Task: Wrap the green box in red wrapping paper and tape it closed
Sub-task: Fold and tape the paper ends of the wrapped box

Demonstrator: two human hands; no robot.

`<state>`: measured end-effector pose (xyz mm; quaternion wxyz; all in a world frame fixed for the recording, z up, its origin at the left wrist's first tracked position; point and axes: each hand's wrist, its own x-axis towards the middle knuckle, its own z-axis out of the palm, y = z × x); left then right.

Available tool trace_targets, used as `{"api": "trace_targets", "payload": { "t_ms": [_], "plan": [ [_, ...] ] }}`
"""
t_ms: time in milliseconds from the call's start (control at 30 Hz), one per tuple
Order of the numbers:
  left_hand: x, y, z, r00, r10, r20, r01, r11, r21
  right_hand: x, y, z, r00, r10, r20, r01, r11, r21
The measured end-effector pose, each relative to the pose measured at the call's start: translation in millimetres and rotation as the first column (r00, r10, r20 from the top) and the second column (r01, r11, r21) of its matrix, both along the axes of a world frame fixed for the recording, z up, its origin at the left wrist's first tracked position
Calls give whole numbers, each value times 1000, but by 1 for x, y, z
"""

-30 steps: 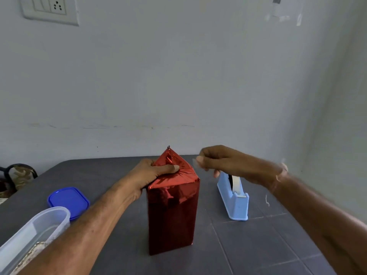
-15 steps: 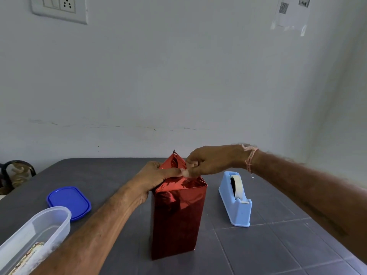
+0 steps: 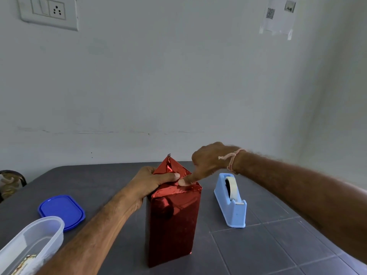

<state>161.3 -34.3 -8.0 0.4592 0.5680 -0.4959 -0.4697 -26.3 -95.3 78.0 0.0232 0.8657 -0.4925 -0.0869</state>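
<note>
The box stands upright in the middle of the table, fully covered in shiny red wrapping paper [image 3: 172, 219]; no green shows. Its top is folded into a pointed flap. My left hand [image 3: 151, 183] grips the top from the left, thumb lying across the fold. My right hand [image 3: 208, 161] reaches over from the right and presses one fingertip down on the folded top, right beside my left thumb. Any tape under that finger is too small to make out. A light blue tape dispenser [image 3: 231, 203] with a white roll sits on the table just right of the box.
On the dark grey table [image 3: 268, 245], a blue lid [image 3: 61, 211] lies at the left, and a clear plastic container [image 3: 29, 245] sits at the near left corner. A white wall rises close behind the table. A dark patterned object [image 3: 10, 183] is at the far left edge.
My right hand came from above the dispenser to the top of the box and now presses a finger on the fold. My left hand kept its hold on the top.
</note>
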Motion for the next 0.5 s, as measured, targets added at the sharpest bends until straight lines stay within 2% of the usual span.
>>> {"api": "trace_targets", "payload": {
  "t_ms": [100, 200, 367, 500],
  "plan": [
    [0, 1, 0, 1000, 20, -10, -21, 1000, -11, -6, -16, -22, 968, -125, 219, 60, 957, 284],
    [-3, 1, 0, 999, 36, -8, -36, 999, -18, -20, -8, -39, 838, -311, 449, 58, 868, 494],
    [-4, 3, -1, 995, 94, -32, -95, 995, -19, -26, 13, -45, 590, -405, 699, 18, 872, 489],
    [-6, 4, -5, 984, 171, -53, -174, 984, -44, -16, 48, -59, 474, -440, 763, -51, 851, 522]
  ]
}}
